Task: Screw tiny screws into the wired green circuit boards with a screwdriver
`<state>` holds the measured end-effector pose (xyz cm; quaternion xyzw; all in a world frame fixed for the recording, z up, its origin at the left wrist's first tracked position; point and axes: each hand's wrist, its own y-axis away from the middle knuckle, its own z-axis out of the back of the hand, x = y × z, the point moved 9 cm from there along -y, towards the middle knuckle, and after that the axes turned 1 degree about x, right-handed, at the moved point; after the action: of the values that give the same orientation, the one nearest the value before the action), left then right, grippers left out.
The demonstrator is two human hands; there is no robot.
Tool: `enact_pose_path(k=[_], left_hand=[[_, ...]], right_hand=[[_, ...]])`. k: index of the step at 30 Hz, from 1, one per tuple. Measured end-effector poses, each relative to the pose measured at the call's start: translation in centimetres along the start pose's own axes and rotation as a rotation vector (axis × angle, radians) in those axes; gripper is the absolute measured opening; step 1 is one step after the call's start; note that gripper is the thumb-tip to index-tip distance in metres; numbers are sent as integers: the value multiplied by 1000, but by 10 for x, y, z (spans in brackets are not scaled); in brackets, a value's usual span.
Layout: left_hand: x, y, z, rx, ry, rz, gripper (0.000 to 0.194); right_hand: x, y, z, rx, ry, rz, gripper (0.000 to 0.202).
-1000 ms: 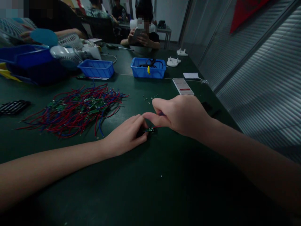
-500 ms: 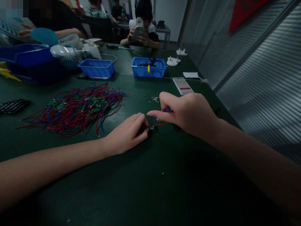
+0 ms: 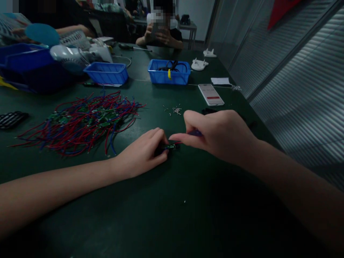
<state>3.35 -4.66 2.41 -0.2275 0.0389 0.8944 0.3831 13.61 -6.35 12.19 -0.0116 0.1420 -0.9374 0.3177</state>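
Note:
My left hand (image 3: 142,152) rests on the dark green table, thumb and fingers pinched on a small green circuit board (image 3: 171,146). A red wire (image 3: 178,143) runs from the board's right end toward my other hand. My right hand (image 3: 220,130) is closed around a tool with a purple-blue handle (image 3: 195,132), mostly hidden in the fist, so its tip cannot be made out. Its thumb points left, just above the board. Beyond the hands lies a scatter of small screws (image 3: 176,110). A heap of circuit boards with red and blue wires (image 3: 88,123) spreads at left.
Blue bins (image 3: 107,73) and a second blue bin (image 3: 169,76) holding black cable stand farther back. A phone (image 3: 211,95) lies at right, near white plastic parts (image 3: 199,64). Fan parts (image 3: 70,55) crowd the back left. Across the table sits a person (image 3: 161,36) holding a phone.
More of the board now shows past my left fingertips. My right hand has shifted slightly right and down, and the view has tilted a little.

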Motion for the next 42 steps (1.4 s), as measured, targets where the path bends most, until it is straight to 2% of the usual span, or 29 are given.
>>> enact_pose_path(k=[3,7,9,12,15,17,19,22,24,27,32,35,38,40,42], left_hand=[[-2,1,2,-1,-15,-14,10],[-9,2,5,-21,-118,-19,12],[-11,3,5,-24,-188,-29,14],[-13,5,5,-52,-276,-54,18],[-14,6,5,-79,-314,-68,20],[-14,6,5,-77,-304,-69,20],[-14,6,6,-70,-284,-59,19],[-14,4,7,-57,-248,-34,17],[-14,4,7,-53,-225,-29,16],[-13,4,7,-61,-219,-33,16],[-11,4,6,-68,-214,-36,17],[-11,4,7,-59,-208,-30,17],[-12,3,7,-53,-199,-22,15],[-12,4,8,-57,-199,-27,15],[-11,4,7,-57,-201,-34,15]], right_hand=[[-5,-2,-1,-22,39,-64,45],[2,-3,-4,62,-307,24,24],[7,-2,-4,111,-381,62,20],[8,0,-4,105,-239,42,26],[1,2,1,-14,24,-34,45],[-4,3,2,-61,126,-73,50],[-5,2,-1,-50,60,-74,42],[1,1,-3,16,-240,-7,23],[8,1,-3,72,-356,52,20],[13,2,-5,88,-270,72,22],[0,3,0,-65,1,-47,37],[3,1,-4,-10,-169,0,26],[10,0,-5,80,-335,60,24],[9,-1,-5,86,-275,50,26],[5,-1,-3,29,-156,14,35]])
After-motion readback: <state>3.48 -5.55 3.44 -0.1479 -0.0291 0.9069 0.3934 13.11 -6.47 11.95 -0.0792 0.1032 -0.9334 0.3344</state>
